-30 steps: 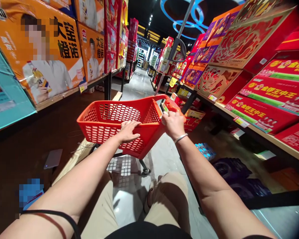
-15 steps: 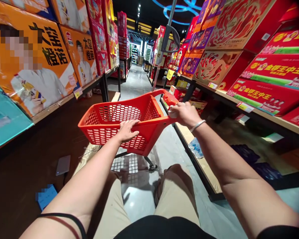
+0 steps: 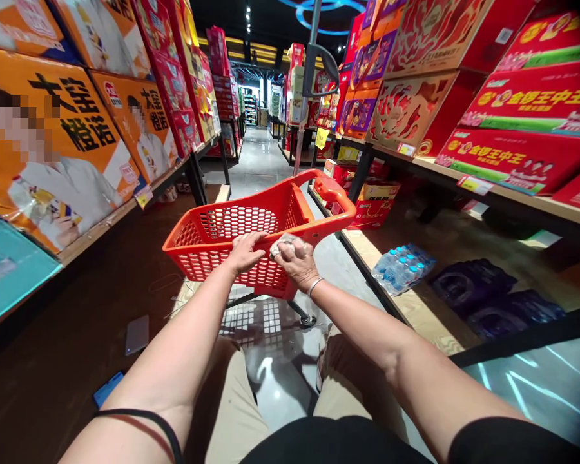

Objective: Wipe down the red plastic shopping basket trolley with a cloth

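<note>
A red plastic shopping basket on wheels [image 3: 232, 222] stands in the aisle in front of me, with nothing visible inside. My left hand [image 3: 244, 251] lies over its near rim, fingers curled on the edge. My right hand [image 3: 294, 261] is closed on a crumpled white cloth [image 3: 283, 243] and presses it against the same rim, right beside the left hand. A silver bangle sits on my right wrist. The basket's grey pull handle [image 3: 314, 64] rises upright behind it.
Shelves of orange boxes [image 3: 53, 148] line the left, red gift boxes [image 3: 517, 154] the right. Packs of water bottles [image 3: 403, 264] lie on the low wooden shelf at right. A grey flat device [image 3: 136, 334] lies on the dark floor at left. The aisle runs straight ahead.
My right hand left the basket's right handle corner and came to the near rim beside the left hand, holding the cloth. The view has swung slightly right and the basket sits straighter.
</note>
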A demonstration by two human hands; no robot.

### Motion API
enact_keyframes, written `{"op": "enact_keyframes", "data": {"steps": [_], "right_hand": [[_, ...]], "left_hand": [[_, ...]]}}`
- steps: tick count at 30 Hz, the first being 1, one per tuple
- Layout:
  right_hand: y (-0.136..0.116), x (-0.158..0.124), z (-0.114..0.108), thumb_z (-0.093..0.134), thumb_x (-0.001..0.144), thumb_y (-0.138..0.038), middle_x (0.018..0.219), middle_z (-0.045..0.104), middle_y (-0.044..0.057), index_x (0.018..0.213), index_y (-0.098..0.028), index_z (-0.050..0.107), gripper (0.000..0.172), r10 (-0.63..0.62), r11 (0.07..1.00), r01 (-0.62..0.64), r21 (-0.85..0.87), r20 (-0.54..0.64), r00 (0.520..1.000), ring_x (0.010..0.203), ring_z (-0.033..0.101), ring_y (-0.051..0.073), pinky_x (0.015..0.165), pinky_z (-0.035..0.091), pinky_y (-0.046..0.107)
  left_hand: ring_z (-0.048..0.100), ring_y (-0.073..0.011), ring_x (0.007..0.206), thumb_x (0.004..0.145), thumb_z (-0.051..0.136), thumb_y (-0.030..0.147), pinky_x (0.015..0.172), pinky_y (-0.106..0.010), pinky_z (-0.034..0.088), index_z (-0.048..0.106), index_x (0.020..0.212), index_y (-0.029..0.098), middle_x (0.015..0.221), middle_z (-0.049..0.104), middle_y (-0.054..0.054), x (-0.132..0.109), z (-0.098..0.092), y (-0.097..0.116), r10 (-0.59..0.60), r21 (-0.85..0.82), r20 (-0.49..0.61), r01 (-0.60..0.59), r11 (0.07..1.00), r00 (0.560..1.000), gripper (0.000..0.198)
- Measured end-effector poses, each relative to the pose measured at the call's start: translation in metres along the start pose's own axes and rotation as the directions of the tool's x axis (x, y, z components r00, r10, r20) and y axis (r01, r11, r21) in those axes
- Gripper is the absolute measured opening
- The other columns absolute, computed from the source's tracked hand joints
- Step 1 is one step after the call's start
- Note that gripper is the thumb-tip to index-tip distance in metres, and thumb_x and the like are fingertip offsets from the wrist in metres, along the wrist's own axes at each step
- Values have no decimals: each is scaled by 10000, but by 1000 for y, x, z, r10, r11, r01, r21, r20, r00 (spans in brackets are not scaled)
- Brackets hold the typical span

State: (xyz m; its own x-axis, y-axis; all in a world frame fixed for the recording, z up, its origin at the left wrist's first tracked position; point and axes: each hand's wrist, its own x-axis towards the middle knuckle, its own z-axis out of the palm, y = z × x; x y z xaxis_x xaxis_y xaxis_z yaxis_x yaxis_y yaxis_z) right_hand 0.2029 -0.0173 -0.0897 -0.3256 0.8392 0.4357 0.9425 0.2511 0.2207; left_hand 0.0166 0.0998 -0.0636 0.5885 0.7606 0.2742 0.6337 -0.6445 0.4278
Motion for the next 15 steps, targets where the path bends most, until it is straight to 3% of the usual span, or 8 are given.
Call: {"op": "enact_keyframes", "data": {"steps": [3, 5, 7, 9, 12, 13, 15], "right_hand": [[-5, -28, 22, 420, 1044, -245, 1353, 623, 14, 1209, -322, 687, 323, -160, 987, 159, 29, 64, 985, 1196, 473, 267, 939, 367, 422], [5, -37, 22, 476, 1029, -271, 1313, 649, -12, 1130, -332, 706, 259, -210, 977, 208, 35, 54, 976, 1151, 495, 248, 898, 381, 405], [24, -37, 10, 479, 1034, -296, 1379, 621, -25, 1167, -357, 697, 262, -165, 986, 166, 24, -18, 986, 1211, 467, 258, 931, 372, 428], [46, -29, -7, 491, 1032, -305, 1439, 584, -15, 1197, -373, 694, 270, -47, 999, 49, 7, -175, 983, 1306, 406, 284, 1000, 337, 466], [68, -19, -22, 574, 988, -277, 1429, 588, 20, 1143, -362, 733, 238, 146, 988, -153, 14, -395, 907, 1367, 359, 317, 1066, 297, 499], [68, -19, -22, 584, 979, -263, 1419, 594, 37, 1146, -352, 739, 245, 166, 984, -176, 15, -414, 895, 1367, 363, 327, 1070, 298, 510], [60, -24, -12, 574, 977, -240, 1375, 628, 41, 1158, -351, 741, 269, 97, 995, -105, 2, -390, 916, 1315, 420, 319, 1034, 340, 502]], "left_hand": [[538, -311, 1286, 794, 556, 328, 1147, -528, 328, 582, 1348, 302, 1373, 640, -39, 0, -1, -2, 2, 1, -5, -2, 1000, 1000, 555], [543, -309, 1280, 797, 561, 348, 1149, -519, 329, 594, 1325, 284, 1352, 651, -43, 0, -1, -4, -7, -4, -7, 7, 1000, 1000, 533], [555, -301, 1271, 800, 562, 375, 1150, -501, 331, 605, 1297, 257, 1332, 662, -51, 1, -2, -6, -20, -15, -10, 20, 1000, 1000, 512], [572, -290, 1251, 812, 553, 402, 1148, -487, 332, 617, 1256, 245, 1303, 676, -52, 2, -3, -7, -39, -31, -21, 39, 999, 999, 474], [596, -273, 1202, 836, 537, 436, 1129, -480, 339, 633, 1172, 259, 1234, 704, -35, 4, -3, -7, -73, -55, -50, 71, 996, 996, 391], [602, -270, 1184, 841, 535, 445, 1121, -480, 342, 639, 1141, 262, 1206, 713, -29, 5, -4, -6, -83, -63, -59, 80, 995, 995, 366], [613, -264, 1148, 845, 533, 455, 1106, -475, 345, 650, 1088, 263, 1144, 730, -18, 7, -5, -5, -100, -77, -76, 95, 993, 992, 330]]}}
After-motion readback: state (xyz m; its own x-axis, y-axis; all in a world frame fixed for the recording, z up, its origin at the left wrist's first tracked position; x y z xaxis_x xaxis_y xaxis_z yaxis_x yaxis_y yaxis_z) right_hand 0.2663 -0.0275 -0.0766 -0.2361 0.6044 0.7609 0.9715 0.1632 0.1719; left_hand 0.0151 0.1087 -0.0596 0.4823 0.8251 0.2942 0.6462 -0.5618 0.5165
